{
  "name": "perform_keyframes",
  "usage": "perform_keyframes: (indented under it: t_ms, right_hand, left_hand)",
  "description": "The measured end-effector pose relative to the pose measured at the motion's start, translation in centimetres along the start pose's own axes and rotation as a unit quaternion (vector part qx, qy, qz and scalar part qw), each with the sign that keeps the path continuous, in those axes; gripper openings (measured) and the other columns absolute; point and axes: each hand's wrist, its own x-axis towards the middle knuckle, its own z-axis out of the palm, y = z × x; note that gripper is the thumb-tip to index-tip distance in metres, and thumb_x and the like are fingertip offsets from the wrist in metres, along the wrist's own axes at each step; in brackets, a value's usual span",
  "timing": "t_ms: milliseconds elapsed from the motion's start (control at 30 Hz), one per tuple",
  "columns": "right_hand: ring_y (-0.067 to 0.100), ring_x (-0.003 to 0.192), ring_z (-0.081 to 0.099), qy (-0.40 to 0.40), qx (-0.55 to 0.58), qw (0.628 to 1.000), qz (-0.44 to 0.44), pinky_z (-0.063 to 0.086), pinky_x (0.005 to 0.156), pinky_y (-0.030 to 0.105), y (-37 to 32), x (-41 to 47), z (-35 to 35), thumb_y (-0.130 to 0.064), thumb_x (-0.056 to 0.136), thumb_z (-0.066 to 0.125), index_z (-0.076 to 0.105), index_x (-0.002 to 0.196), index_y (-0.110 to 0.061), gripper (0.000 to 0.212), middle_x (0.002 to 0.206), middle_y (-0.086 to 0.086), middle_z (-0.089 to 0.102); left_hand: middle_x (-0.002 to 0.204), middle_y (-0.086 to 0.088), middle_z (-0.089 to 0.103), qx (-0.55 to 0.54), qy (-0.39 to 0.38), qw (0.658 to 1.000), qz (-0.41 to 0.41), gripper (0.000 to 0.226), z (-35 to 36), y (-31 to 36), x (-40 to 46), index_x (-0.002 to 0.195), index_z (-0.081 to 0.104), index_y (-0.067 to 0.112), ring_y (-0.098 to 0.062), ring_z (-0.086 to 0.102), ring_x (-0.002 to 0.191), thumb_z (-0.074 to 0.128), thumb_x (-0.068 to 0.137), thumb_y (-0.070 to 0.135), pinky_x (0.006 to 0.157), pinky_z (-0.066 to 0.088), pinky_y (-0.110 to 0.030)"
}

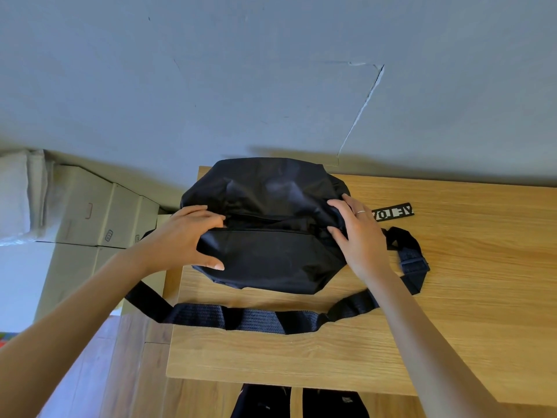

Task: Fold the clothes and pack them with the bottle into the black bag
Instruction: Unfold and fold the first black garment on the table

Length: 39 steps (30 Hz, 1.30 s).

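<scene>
black bag lying bulged on the far left part of the wooden counter, its zip line running across the top between the two hands. left hand curled over the bag's left end, fingers at the zip line and thumb pressed into the near side, gripping the fabric. right hand laid on the bag's right end, fingers bent into the fabric there, a ring on one finger. black webbing strap looped over the counter nearer the viewer, rising at right past a buckle. black tag with pale lettering lying flat just right of the right hand. cardboard boxes stacked on the floor at left, against a grey wall
</scene>
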Motion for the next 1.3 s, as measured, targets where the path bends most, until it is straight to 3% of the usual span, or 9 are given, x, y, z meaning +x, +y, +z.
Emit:
perform_keyframes:
  t_ms: [167, 267, 367, 567, 733, 867, 1000, 1100, 1300]
  right_hand:
    - [0.031, 0.14, 0.025, 0.015, -0.019, 0.996, -0.084, 0.029, 0.112, 0.049, -1.3, -0.3, -0.8, -0.024, 0.085, 0.065, 0.053, 0.128, -0.02, 0.044, 0.148, 0.01, 0.035]
    - [0.023, 0.143, 0.019, -0.036, 0.032, 0.985, -0.169, 0.015, 0.117, 0.046, -2.6, -0.8, -1.1, -0.039, 0.091, 0.051, 0.059, 0.118, -0.024, 0.031, 0.147, 0.002, 0.038]
    - [0.015, 0.145, 0.012, -0.093, 0.016, 0.969, -0.23, 0.005, 0.119, 0.039, -3.2, -1.3, -0.8, -0.053, 0.09, 0.042, 0.057, 0.119, -0.025, 0.043, 0.149, -0.005, 0.035]
    - [0.007, 0.145, 0.009, -0.177, -0.028, 0.95, -0.254, -0.003, 0.118, 0.029, -2.3, -1.5, -0.6, -0.061, 0.085, 0.049, 0.061, 0.117, -0.019, 0.055, 0.145, -0.013, 0.043]
    - [0.01, 0.146, 0.0, -0.2, -0.06, 0.942, -0.262, -0.005, 0.118, 0.031, -2.1, -1.4, -0.5, -0.069, 0.084, 0.027, 0.071, 0.106, -0.02, 0.07, 0.154, -0.016, 0.021]
    - [0.009, 0.145, -0.007, -0.206, -0.08, 0.941, -0.257, -0.008, 0.117, 0.03, -2.2, -1.5, -0.2, -0.067, 0.087, 0.026, 0.073, 0.103, -0.021, 0.068, 0.157, -0.019, 0.004]
    - [0.009, 0.145, -0.007, -0.205, -0.074, 0.942, -0.256, -0.01, 0.116, 0.029, -2.5, -1.6, -0.4, -0.068, 0.086, 0.023, 0.071, 0.107, -0.018, 0.072, 0.157, -0.016, 0.007]
    - [0.009, 0.145, -0.005, -0.205, -0.051, 0.946, -0.244, -0.007, 0.116, 0.028, -2.7, -1.7, -1.2, -0.062, 0.088, 0.042, 0.068, 0.112, -0.016, 0.058, 0.157, -0.012, 0.015]
    - [0.002, 0.14, 0.018, -0.135, 0.075, 0.975, -0.159, 0.022, 0.108, 0.024, -3.2, -2.4, -3.9, -0.04, 0.085, 0.065, 0.058, 0.118, -0.028, 0.036, 0.146, -0.013, 0.037]
  left_hand:
    - [0.145, 0.014, 0.036, -0.021, 0.039, 0.996, 0.081, 0.076, -0.2, 1.3, 0.3, 0.121, 0.054, 0.026, -0.005, 0.028, 0.133, 0.048, 0.064, 0.075, 0.109, 0.017, -0.026]
    - [0.129, 0.017, 0.048, -0.07, 0.045, 0.99, 0.111, 0.058, 0.0, 3.1, 1.2, 0.116, 0.055, 0.027, 0.002, 0.035, 0.12, 0.064, 0.071, 0.061, 0.101, 0.029, -0.023]
    - [0.118, 0.015, 0.055, -0.078, -0.007, 0.994, 0.082, 0.05, 0.7, 4.0, 2.0, 0.118, 0.054, 0.028, -0.004, 0.045, 0.112, 0.074, 0.075, 0.045, 0.094, 0.03, -0.017]
    - [0.142, 0.016, 0.043, 0.0, -0.056, 0.994, 0.094, 0.057, 1.3, 3.4, 2.3, 0.134, 0.044, 0.028, -0.002, 0.033, 0.134, 0.059, 0.084, 0.052, 0.112, 0.0, -0.019]
    - [0.149, 0.018, 0.032, 0.005, -0.083, 0.99, 0.113, 0.078, 1.5, 2.7, 2.2, 0.14, 0.033, 0.041, 0.008, 0.008, 0.138, 0.029, 0.07, 0.074, 0.11, -0.007, -0.015]
    - [0.142, 0.029, 0.024, -0.009, -0.074, 0.989, 0.127, 0.079, 1.7, 2.5, 1.9, 0.143, 0.03, 0.04, 0.011, 0.002, 0.137, 0.033, 0.071, 0.073, 0.11, -0.008, -0.014]
    - [0.144, 0.029, 0.025, -0.031, -0.054, 0.991, 0.119, 0.073, 2.0, 2.4, 2.0, 0.137, 0.044, 0.031, 0.004, 0.014, 0.139, 0.055, 0.075, 0.066, 0.114, 0.006, -0.022]
    - [0.138, 0.018, 0.045, -0.109, -0.01, 0.99, 0.088, 0.052, 1.7, 2.7, 1.9, 0.121, 0.055, 0.033, -0.002, 0.035, 0.133, 0.077, 0.074, 0.037, 0.107, 0.026, -0.022]
    - [0.115, 0.03, 0.054, -0.201, 0.019, 0.978, 0.053, 0.048, -0.3, 4.4, 1.0, 0.108, 0.048, 0.051, 0.014, 0.046, 0.112, 0.076, 0.077, 0.028, 0.094, 0.036, -0.012]
